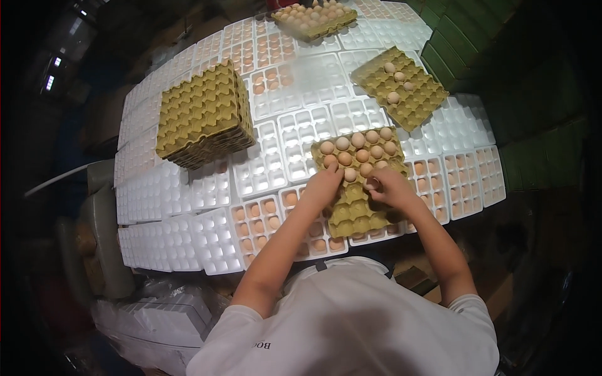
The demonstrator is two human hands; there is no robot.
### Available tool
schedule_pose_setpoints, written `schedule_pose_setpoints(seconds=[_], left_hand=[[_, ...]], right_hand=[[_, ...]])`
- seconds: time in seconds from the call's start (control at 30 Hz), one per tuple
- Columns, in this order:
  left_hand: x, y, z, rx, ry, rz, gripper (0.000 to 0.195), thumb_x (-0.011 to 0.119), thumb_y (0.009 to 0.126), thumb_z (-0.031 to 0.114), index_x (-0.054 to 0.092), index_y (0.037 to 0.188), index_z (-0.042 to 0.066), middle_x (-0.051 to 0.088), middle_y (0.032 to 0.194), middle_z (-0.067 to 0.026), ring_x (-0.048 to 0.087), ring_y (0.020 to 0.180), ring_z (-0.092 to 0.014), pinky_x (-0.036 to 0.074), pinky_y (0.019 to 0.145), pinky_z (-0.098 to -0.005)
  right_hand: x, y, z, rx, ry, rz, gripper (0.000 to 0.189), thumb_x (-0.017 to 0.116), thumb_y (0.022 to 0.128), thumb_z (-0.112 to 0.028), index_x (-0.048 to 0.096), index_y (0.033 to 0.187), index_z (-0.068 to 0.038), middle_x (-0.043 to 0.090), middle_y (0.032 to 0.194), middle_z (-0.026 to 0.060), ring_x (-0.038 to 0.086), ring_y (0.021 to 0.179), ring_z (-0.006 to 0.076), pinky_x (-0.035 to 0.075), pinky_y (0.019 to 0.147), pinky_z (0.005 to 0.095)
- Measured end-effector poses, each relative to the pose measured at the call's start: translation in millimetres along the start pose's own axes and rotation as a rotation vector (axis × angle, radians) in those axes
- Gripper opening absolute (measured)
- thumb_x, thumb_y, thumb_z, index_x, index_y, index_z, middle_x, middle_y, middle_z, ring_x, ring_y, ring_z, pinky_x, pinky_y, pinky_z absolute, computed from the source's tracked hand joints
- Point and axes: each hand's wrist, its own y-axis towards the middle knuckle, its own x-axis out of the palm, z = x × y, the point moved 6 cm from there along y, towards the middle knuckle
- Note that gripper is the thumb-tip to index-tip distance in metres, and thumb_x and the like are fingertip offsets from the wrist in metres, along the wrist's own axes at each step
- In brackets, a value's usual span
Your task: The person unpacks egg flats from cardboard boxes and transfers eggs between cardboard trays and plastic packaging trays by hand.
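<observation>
A yellowish pulp egg tray [357, 221] lies before me, across white plastic trays. Brown and pale eggs fill its far rows, while the cups nearest me hold none. My left hand [325, 185] is over its left side, fingertips at a brown egg [330, 160] and close to a paler egg [350, 174]. Whether those fingers grip anything is hidden by the hand. At the tray's right side, my right hand [394, 189] pinches an egg [371, 184] between thumb and fingers, partly covered by them.
A tall stack of pulp trays [202, 110] stands left. Another pulp tray [416, 105] with several eggs lies far right; a fuller one [324, 30] sits at the far edge. White plastic trays [256, 164] cover the table, some holding eggs. Green crates [463, 44] stand beyond the right edge.
</observation>
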Motion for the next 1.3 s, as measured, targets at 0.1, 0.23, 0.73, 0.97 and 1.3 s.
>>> schedule_pose_setpoints(seconds=[0.1, 0.23, 0.73, 0.97, 1.3], left_hand=[[-12, -2, 14, 0.033, -0.042, 0.052, 0.019, 0.061, 0.085, 0.003, 0.061, 0.104, 0.003, 0.056, 0.116, -0.0199, 0.067, 0.089, -0.037, 0.057, 0.075, -0.0461], [-20, -4, 20, -0.140, -0.125, 0.099, 0.023, 0.066, 0.082, 0.003, 0.061, 0.105, 0.004, 0.056, 0.118, -0.0196, 0.066, 0.092, -0.039, 0.055, 0.079, -0.0488], [-19, 23, 45, -0.261, -0.079, 0.087, 0.018, 0.070, 0.084, 0.014, 0.070, 0.101, 0.013, 0.062, 0.104, -0.0132, 0.068, 0.091, -0.034, 0.055, 0.075, -0.0442], [4, 31, 45, -0.140, 0.075, 0.038, 0.022, 0.068, 0.086, 0.026, 0.065, 0.104, 0.012, 0.068, 0.095, -0.0169, 0.068, 0.084, -0.037, 0.054, 0.073, -0.0494], [34, -27, 33, -0.271, -2.584, -0.104, 0.044, 0.054, 0.103, 0.027, 0.050, 0.143, 0.011, 0.062, 0.116, -0.0143, 0.059, 0.075, -0.022, 0.048, 0.051, -0.0302]], right_hand=[[4, -9, 55, 0.182, 0.901, 0.596, 0.012, 0.058, 0.092, -0.014, 0.061, 0.101, -0.007, 0.063, 0.108, 0.0070, 0.063, 0.097, 0.0266, 0.055, 0.088, 0.0397], [18, -2, 100, 0.294, 1.840, 0.345, 0.018, 0.059, 0.092, -0.015, 0.061, 0.104, -0.001, 0.060, 0.106, 0.0046, 0.063, 0.098, 0.0209, 0.055, 0.089, 0.0350], [-23, 34, 54, 0.106, -0.370, -0.016, 0.018, 0.065, 0.082, -0.010, 0.071, 0.097, -0.002, 0.060, 0.114, 0.0191, 0.067, 0.099, 0.0354, 0.056, 0.083, 0.0451], [-45, 19, 56, -0.015, -0.047, 0.137, 0.030, 0.071, 0.078, -0.013, 0.071, 0.104, 0.001, 0.066, 0.107, 0.0182, 0.067, 0.092, 0.0336, 0.056, 0.082, 0.0425], [5, -38, 141, 0.151, 2.306, 0.077, 0.049, 0.049, 0.101, -0.038, 0.050, 0.140, -0.009, 0.061, 0.102, 0.0099, 0.050, 0.061, 0.0168, 0.041, 0.042, 0.0233]])
